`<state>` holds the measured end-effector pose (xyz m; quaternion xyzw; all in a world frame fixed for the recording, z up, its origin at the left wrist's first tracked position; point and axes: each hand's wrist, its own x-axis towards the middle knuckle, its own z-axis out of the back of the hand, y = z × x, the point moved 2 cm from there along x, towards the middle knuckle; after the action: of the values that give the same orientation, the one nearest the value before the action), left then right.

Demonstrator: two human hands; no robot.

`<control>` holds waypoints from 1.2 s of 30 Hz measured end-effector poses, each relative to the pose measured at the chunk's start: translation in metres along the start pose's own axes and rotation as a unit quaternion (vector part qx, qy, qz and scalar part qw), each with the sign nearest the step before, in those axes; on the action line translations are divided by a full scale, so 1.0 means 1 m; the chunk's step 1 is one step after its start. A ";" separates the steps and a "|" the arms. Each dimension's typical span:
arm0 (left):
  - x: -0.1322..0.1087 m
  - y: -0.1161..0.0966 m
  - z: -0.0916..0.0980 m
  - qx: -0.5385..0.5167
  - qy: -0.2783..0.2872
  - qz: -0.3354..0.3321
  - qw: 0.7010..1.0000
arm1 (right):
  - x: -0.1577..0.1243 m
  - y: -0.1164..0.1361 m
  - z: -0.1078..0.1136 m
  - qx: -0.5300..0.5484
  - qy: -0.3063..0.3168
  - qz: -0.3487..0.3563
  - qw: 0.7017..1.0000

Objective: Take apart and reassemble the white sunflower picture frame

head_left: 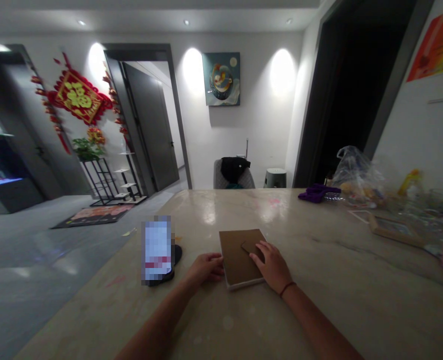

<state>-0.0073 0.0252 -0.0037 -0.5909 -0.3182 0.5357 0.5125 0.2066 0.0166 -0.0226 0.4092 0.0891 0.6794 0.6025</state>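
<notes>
- right hand [273, 267] lying open on the board's right half, fingers slightly spread, tips pressing near a small flap, no pinch
- left hand [207, 266] open, fingers pressed together, tips against the board's left edge, no pinch
- brown kraft-faced board [236, 265] at 12 o'clock from the wearer, flat on a marble-topped table [394, 310], white edge showing along the near side
- small darker brown flap [248, 246] on the board, just under the right fingertips; loose or attached, impossible to tell
- likely light and stiff, with a smooth face; probably slippery on polished stone, with corners prone to denting
- best hold, by judgement: both side edges, thumbs on top, fingers beneath
- dark red cord [287, 288] around the right wrist
- pixelated phone [157, 248] on a round black stand [176, 255], at 9 o'clock from the board
- purple cloth [318, 193] at 1 o'clock; clear plastic bag [356, 175] and wooden picture frame [396, 231] at 2 o'clock
</notes>
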 end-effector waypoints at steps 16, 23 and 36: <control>-0.002 0.001 -0.008 0.004 0.045 -0.040 0.998 | 0.002 0.000 0.003 -0.089 0.012 0.018 0.996; 0.000 0.000 -0.005 -0.031 -0.022 -0.009 0.999 | 0.000 0.012 0.010 -0.125 0.029 0.001 0.992; 0.002 0.000 -0.010 -0.020 -0.067 -0.036 0.997 | -0.004 0.026 0.004 -0.185 0.034 -0.042 0.981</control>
<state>0.0025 0.0242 -0.0054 -0.5519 -0.3838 0.5490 0.4968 0.1900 0.0047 -0.0056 0.2635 -0.0005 0.6719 0.6922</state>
